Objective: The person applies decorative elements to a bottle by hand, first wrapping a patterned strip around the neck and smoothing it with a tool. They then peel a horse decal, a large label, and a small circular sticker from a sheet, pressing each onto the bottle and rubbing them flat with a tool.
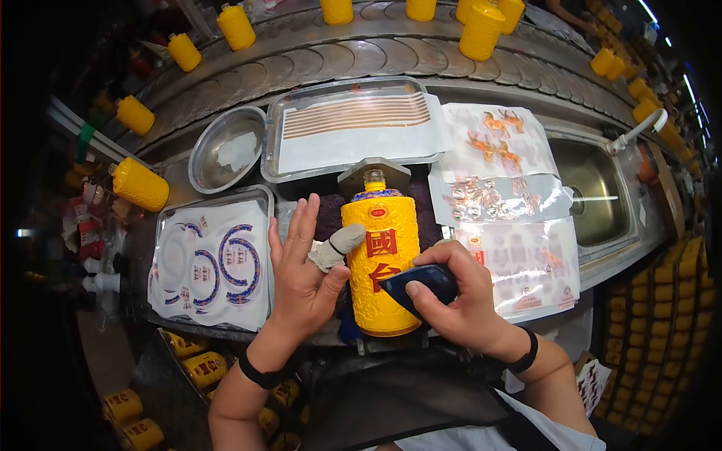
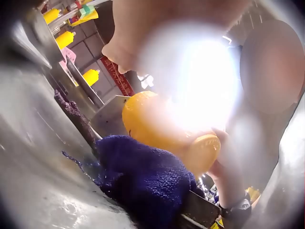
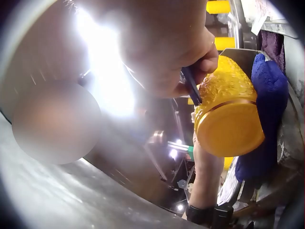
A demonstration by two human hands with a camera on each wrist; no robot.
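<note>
A yellow embossed bottle [image 1: 382, 263] with red characters lies on its back in a metal holder, its clear neck pointing away from me. My right hand [image 1: 468, 304] grips a dark blue, pointed scraper [image 1: 430, 286] against the bottle's lower right front. In the right wrist view the scraper's edge [image 3: 191, 86] meets the bottle's side [image 3: 226, 83] near the base. To the left, my left hand [image 1: 301, 278] has its fingers spread. Its index finger, wrapped in grey cloth [image 1: 346, 240], touches the bottle's left side. A blue cloth [image 2: 143, 171] is bunched under the bottle.
Sheets of blue ring decals [image 1: 210, 263] lie in a left tray, with a metal bowl [image 1: 226, 154] behind. A tray of brown-striped sheet [image 1: 353, 124] stands beyond the bottle. More decal sheets [image 1: 519, 263] sit beside the sink [image 1: 594, 195]. Yellow bottles [image 1: 481, 34] stand along the conveyor.
</note>
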